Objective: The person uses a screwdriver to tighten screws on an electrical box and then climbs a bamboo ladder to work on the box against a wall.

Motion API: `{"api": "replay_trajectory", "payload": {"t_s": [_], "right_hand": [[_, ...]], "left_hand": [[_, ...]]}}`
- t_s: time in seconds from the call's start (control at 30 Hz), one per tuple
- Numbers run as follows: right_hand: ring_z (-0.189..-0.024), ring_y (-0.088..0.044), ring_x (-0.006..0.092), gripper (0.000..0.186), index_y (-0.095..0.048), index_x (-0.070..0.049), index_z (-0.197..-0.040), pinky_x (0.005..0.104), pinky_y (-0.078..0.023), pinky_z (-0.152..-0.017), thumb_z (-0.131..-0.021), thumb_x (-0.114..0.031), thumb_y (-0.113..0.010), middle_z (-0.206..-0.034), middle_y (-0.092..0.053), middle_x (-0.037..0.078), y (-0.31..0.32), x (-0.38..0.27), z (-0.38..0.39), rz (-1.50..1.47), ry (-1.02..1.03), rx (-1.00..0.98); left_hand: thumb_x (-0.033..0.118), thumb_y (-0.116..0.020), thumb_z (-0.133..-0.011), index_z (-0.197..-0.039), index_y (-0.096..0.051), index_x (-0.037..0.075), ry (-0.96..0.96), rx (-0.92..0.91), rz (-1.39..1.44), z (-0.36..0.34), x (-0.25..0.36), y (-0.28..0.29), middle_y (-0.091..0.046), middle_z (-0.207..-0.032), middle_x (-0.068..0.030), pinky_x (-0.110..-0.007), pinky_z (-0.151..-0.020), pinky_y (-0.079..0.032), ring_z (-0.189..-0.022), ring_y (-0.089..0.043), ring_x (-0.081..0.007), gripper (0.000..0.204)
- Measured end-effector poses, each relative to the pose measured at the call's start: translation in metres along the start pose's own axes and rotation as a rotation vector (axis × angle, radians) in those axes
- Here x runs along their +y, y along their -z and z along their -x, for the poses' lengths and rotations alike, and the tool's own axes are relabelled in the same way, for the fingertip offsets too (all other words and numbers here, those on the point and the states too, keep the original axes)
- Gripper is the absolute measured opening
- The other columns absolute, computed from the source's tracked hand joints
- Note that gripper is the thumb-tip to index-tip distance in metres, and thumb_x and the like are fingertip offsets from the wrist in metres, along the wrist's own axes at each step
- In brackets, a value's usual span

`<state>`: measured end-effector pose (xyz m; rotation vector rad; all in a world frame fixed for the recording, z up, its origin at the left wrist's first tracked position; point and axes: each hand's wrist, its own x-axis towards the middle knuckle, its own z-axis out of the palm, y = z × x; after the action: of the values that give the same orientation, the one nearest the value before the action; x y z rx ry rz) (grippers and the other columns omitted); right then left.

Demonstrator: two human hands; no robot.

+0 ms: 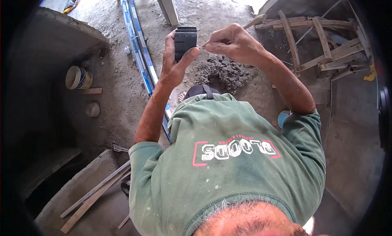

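Observation:
My left hand (175,62) is wrapped round a black, flat, box-shaped device (185,42), with the thumb across its lower right corner. Whether it is a phone or a power pack I cannot make out. Close to the device's right side, my right hand (230,42) is closed in a pinch. A thin, light tip shows between its fingers and points at the device; the rest is hidden by the hand. Just beyond the right hand, a pale curved handle (255,21) sticks out; whether it touches the hand I cannot tell. Both hands are above the dusty floor.
Wet grey mortar (224,74) lies heaped below the hands. Long blue-and-white strips (139,44) run along the left, near a paint bucket (77,78). A wooden frame (322,44) leans at the right. A grey post (166,7) stands ahead; loose planks (96,197) lie lower left.

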<state>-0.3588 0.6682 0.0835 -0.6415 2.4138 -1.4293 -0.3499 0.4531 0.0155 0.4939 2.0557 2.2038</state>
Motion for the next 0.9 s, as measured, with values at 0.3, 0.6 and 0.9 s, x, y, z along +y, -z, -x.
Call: {"api": "replay_trajectory", "payload": {"t_s": [0.3, 0.6, 0.9], "right_hand": [[-0.071, -0.063, 0.0174, 0.013, -0.066, -0.008, -0.08, 0.0324, -0.055, -0.058, -0.068, -0.006, -0.07, -0.074, -0.057, 0.0, -0.025, -0.008, 0.008, 0.775, 0.597, 0.387], [-0.074, -0.067, 0.0249, 0.015, -0.07, -0.002, -0.094, 0.038, -0.055, -0.06, -0.08, -0.009, -0.069, -0.081, -0.064, 0.009, -0.018, -0.004, 0.0, 0.615, 0.561, 0.233], [-0.071, -0.062, 0.0082, 0.024, -0.071, 0.003, -0.108, 0.0261, -0.049, -0.06, -0.094, -0.016, -0.065, -0.081, -0.072, 0.008, -0.003, -0.016, 0.002, 0.02, 0.042, -0.019]], "left_hand": [[0.035, -0.071, -0.091, -0.134, -0.038, 0.0, -0.023, 0.009, 0.153, 0.003, -0.014, 0.002, -0.059, -0.108, -0.0095, -0.027, -0.082, -0.051, -0.096, -0.06, -0.0143, 0.065], [0.024, -0.06, -0.098, -0.124, -0.053, -0.002, 0.132, -0.06, 0.684, 0.007, -0.014, -0.005, -0.065, -0.109, -0.0126, -0.037, -0.09, -0.054, -0.102, -0.065, -0.0196, 0.038], [0.022, -0.06, -0.098, -0.123, -0.055, -0.002, 0.121, -0.079, 0.791, 0.003, -0.016, -0.001, -0.066, -0.109, -0.0134, -0.037, -0.09, -0.055, -0.102, -0.066, -0.0203, 0.035]]}}
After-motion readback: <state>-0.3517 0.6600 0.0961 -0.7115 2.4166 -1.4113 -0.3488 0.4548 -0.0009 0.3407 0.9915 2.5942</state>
